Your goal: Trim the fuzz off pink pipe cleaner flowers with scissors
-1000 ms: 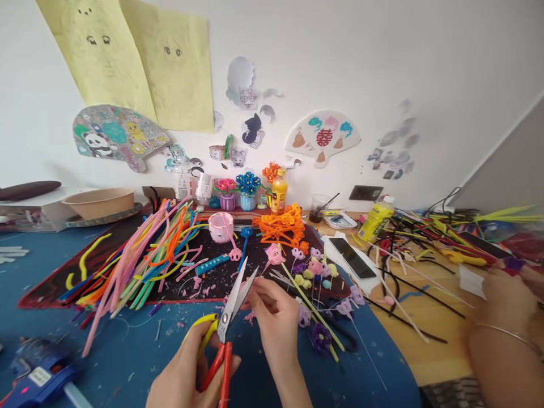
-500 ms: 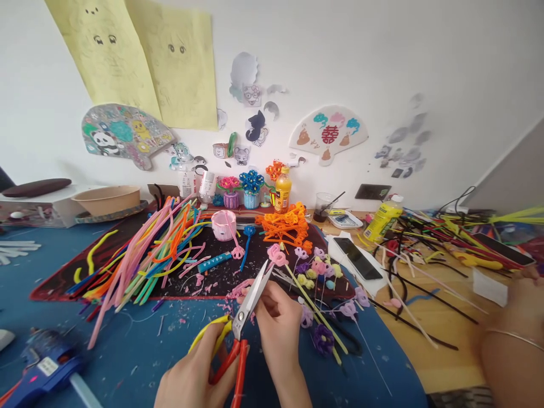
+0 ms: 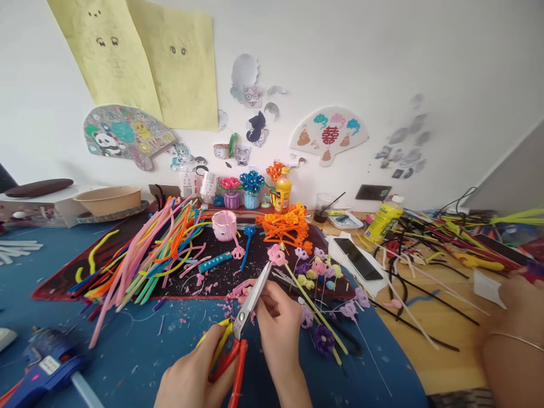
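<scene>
My left hand (image 3: 193, 365) is closed round the scissors (image 3: 254, 294), which have one red and one yellow handle. The blades slant up and to the right, almost together, and pass across the front of my right hand (image 3: 276, 323). The fingers of that hand are bent into a pinch. A pink fuzzy piece (image 3: 238, 290) shows at its fingertips, though the blades partly cover it. Just beyond the blade tips is a pink pipe-cleaner flower (image 3: 277, 255) on a pale green stem. Pink fuzz clippings (image 3: 227, 309) are scattered below on the mat.
A pipe-cleaner bundle (image 3: 157, 243) lies left, behind a blue glue gun (image 3: 51, 368). Further back are a pink pot (image 3: 224, 225), orange pieces (image 3: 284, 224) and a juice bottle (image 3: 283, 190). Small flowers (image 3: 323, 269) and a phone (image 3: 358, 258) lie right. Another person's arm (image 3: 512, 357) reaches in.
The scissors have closed a little, with the yellow handle coming nearer the red one. My right hand stays about where it was. The other person's hand has moved slightly, and a purple thing shows by it.
</scene>
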`<state>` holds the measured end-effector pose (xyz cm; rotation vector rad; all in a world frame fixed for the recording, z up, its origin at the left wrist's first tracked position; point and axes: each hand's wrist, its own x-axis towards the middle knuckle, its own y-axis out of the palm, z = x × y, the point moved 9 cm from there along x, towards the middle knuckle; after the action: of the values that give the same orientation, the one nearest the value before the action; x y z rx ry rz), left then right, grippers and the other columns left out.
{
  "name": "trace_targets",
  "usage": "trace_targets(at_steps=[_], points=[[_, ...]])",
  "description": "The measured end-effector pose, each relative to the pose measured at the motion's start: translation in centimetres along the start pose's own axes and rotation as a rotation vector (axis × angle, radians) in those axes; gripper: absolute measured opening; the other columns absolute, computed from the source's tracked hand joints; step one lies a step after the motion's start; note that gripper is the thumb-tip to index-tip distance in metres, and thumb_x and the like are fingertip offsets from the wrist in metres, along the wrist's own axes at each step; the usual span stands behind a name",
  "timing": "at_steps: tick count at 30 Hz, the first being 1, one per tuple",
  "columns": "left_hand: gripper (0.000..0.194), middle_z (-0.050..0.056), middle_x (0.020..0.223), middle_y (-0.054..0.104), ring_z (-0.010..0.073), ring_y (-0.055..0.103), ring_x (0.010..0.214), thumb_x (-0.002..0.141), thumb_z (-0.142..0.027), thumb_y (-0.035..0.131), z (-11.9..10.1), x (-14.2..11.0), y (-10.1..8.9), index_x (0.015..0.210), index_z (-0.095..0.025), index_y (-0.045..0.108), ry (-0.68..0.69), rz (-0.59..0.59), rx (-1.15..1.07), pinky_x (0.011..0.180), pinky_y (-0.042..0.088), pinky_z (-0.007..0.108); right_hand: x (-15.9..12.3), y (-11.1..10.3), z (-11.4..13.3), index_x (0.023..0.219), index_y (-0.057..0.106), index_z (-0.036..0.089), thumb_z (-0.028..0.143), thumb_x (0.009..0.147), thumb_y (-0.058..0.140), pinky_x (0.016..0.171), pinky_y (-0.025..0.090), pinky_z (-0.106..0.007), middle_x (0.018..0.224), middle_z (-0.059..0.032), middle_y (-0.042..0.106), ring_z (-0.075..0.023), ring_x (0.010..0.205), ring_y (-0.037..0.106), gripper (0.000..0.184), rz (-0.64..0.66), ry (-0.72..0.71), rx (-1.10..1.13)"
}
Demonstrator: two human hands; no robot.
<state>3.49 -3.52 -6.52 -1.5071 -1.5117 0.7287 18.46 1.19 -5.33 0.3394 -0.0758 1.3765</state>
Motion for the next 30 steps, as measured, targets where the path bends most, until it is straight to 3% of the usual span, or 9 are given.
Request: trace_targets(at_steps=[10,25,30], points=[[0.017,-0.006,0.061,0.069,0.0145,0.067,0.052,0.086,-0.043,0.048,0.2,0.1,0.3,0.087,-0.028,0.057,-0.019,0.044,0.008,0.045,0.039,0.017,0.1,-0.1,-0.3,0.095,0.073,0.020,0.023,0.083,0.058,0.062,0.057,-0.027,0.080,-0.0065,0.075,-0.0210,0.069,0.071,0.020,-0.001,-0.004,-0.022],[0.019,-0.008,0.048,0.047,0.0085,0.046,0.042,0.083,-0.037,0.042,0.2,0.2,1.1,0.068,-0.025,0.042,-0.078,0.112,-0.070,0.045,0.031,0.016,0.2,-0.2,0.4,0.090,0.073,0.017,0.026,0.082,0.060,0.060,0.055,-0.025,0.078,-0.0069,0.075,-0.0199,0.069,0.071,0.018,-0.019,-0.021,-0.028],[0.024,-0.007,0.054,0.053,0.0117,0.054,0.050,0.085,-0.046,0.040,-0.4,0.1,1.1,0.072,-0.026,0.038,-0.144,0.135,-0.114,0.049,0.036,0.017,0.2,-0.2,0.4,0.087,0.072,0.017,0.027,0.082,0.062,0.059,0.055,-0.025,0.077,-0.0070,0.075,-0.0199,0.068,0.071,0.016,-0.029,-0.012,-0.006]])
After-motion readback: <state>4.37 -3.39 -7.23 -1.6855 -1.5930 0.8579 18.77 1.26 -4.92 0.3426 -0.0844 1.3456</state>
